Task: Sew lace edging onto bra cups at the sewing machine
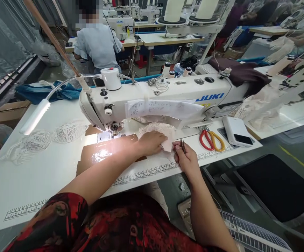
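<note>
My left hand (149, 142) lies flat on a small piece of white lace fabric (159, 131) on the sewing table (36, 168), just right of the needle of the white JUKI sewing machine (167, 92). My right hand (186, 159) sits at the table's front edge, pinching a pair of small thread snips (182, 144) with the tips pointing up, next to the lace's right corner. A strong lamp glare falls on my left forearm.
Red and yellow scissors (211, 140) and a white phone (236, 131) lie right of my hands. Finished lace pieces (47, 138) lie at the left. A lamp (35, 116) juts out leftward. Dark cloth (239, 75) drapes behind the machine. Another person (97, 42) sits at a far machine.
</note>
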Motion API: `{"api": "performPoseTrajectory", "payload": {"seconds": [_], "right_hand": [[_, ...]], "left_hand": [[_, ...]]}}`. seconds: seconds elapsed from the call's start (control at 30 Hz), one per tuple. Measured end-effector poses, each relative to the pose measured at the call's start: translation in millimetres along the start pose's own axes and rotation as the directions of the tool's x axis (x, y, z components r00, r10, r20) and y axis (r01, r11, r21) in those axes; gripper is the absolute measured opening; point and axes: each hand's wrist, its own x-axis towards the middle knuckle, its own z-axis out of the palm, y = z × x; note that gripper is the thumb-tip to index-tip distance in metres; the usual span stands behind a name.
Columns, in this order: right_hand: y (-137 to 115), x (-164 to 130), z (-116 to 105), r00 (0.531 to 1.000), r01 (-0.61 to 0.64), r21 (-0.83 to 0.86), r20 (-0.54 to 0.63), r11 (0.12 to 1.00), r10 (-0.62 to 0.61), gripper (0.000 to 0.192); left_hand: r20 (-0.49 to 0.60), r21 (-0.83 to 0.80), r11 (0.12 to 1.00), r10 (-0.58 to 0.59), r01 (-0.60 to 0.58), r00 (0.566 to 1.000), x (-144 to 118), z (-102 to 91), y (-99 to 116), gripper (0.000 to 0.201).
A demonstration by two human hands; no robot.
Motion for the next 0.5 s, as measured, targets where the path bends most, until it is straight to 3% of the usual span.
{"api": "performPoseTrajectory", "payload": {"seconds": [0.07,0.2,0.3,0.43,0.5], "right_hand": [[-2.4,0.1,0.1,1.0,-0.001,0.016,-0.004,1.0,0.001,0.034],[-6.3,-0.2,0.2,1.0,-0.004,0.034,0.007,0.999,0.004,0.027],[-6.6,-0.9,-0.4,0.998,-0.04,0.13,0.045,0.991,0.034,0.026],[-6.4,-1.9,-2.5,0.987,-0.081,0.252,0.157,0.964,0.042,0.029],[-7.3,-2.2,-3.0,0.99,-0.04,0.192,0.14,0.981,0.013,0.028]], "left_hand": [[0.018,-0.034,0.999,-0.011,0.012,1.0,-1.1,-3.3,-4.0,0.044],[0.076,-0.034,0.999,0.033,-0.031,0.997,-5.1,-7.1,-7.3,0.074],[0.091,-0.007,1.0,0.03,-0.029,0.995,-6.4,-8.1,-4.2,0.081],[0.079,-0.042,0.999,0.031,-0.027,0.996,-5.7,-11.8,-1.2,0.058],[0.069,-0.107,0.994,-0.017,0.025,0.997,-5.0,-13.4,-3.1,0.044]]}}
